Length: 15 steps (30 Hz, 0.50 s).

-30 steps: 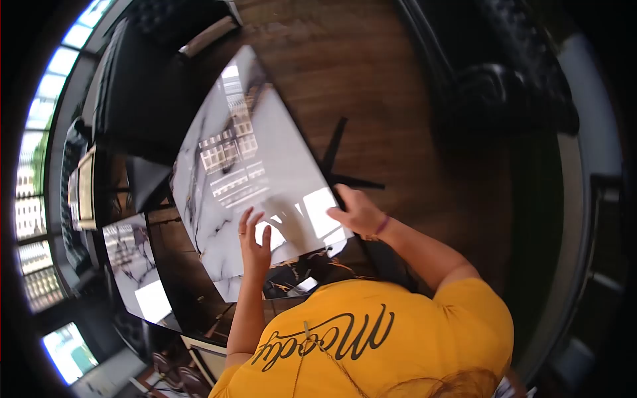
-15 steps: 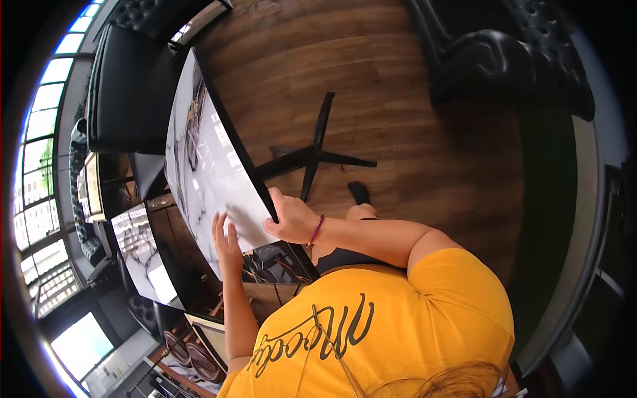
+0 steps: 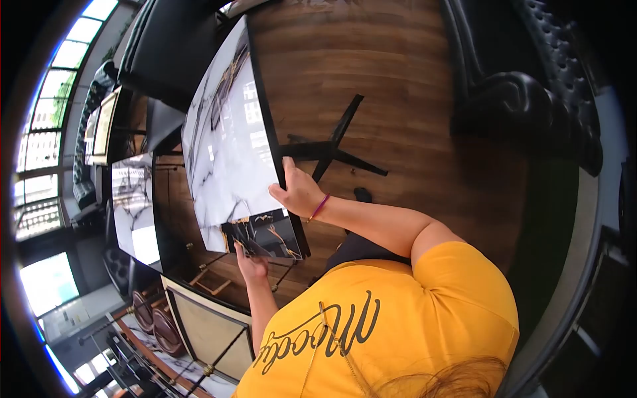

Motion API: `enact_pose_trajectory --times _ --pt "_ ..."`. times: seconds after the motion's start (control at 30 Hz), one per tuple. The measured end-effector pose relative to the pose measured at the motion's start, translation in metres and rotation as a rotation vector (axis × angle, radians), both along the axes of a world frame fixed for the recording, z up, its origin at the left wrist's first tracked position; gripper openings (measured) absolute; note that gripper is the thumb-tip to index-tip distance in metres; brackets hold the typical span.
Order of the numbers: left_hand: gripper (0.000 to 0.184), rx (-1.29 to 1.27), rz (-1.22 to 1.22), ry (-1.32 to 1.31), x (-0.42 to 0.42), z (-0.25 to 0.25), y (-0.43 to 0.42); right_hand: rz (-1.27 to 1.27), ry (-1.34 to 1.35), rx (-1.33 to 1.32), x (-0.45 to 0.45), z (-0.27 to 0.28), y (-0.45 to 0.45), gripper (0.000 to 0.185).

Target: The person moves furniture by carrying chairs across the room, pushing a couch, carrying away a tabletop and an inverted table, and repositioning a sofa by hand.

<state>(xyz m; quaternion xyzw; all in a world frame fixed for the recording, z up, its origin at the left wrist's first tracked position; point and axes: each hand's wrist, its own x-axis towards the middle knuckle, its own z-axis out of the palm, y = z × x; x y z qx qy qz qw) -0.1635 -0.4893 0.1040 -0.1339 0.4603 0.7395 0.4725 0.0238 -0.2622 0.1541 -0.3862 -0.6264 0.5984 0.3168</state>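
A glossy white marble-patterned tabletop point(image 3: 222, 142) with a dark edge stretches away in front of me. At its near end lies a black marble-patterned section point(image 3: 272, 235) with gold veins; I cannot tell whether it is a separate panel. My right hand point(image 3: 296, 190) is closed round the tabletop's right edge, thumb on top and a purple band at the wrist. At the near edge of the black section, my left hand point(image 3: 252, 266) grips, its fingers partly hidden. A black star-shaped table base point(image 3: 330, 151) stands on the floor beyond the right edge.
Another white marble-patterned table point(image 3: 135, 219) stands to the left, with black chairs point(image 3: 166, 53) beyond. A black tufted sofa point(image 3: 504, 99) is at the upper right. Nearer, at the lower left, are a cream panel point(image 3: 209, 331) and brown round-backed seats point(image 3: 166, 331). The floor is wooden point(image 3: 391, 86).
My left hand has moved off the white surface to the near edge of the black section, more of which now shows. My right hand keeps its hold on the right edge. The view has shifted.
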Motion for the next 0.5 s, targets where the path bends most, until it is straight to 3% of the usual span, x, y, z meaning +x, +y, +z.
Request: enact_pose_trajectory --times 0.07,0.3,0.33,0.43,0.47,0.5 --pt "0.022 -0.207 0.229 0.037 0.004 0.002 0.020 0.014 -0.008 -0.011 -0.003 0.002 0.000 0.041" --pt "0.018 -0.243 0.237 0.082 -0.048 -0.044 -0.013 0.058 -0.005 -0.030 -0.015 0.013 -0.018 0.047" --pt "0.019 -0.257 0.199 0.115 -0.024 -0.011 -0.004 0.066 0.031 -0.005 -0.018 0.012 -0.025 0.049" --pt "0.020 -0.284 0.208 0.120 -0.024 -0.006 -0.022 0.121 0.084 0.024 -0.014 0.011 -0.036 0.056" --pt "0.022 -0.213 0.251 0.096 -0.050 -0.040 -0.048 0.179 0.127 -0.001 -0.009 0.013 -0.034 0.059" --pt "0.022 -0.215 0.263 0.099 -0.050 -0.037 -0.050 0.238 0.170 -0.026 -0.004 0.015 -0.032 0.062"
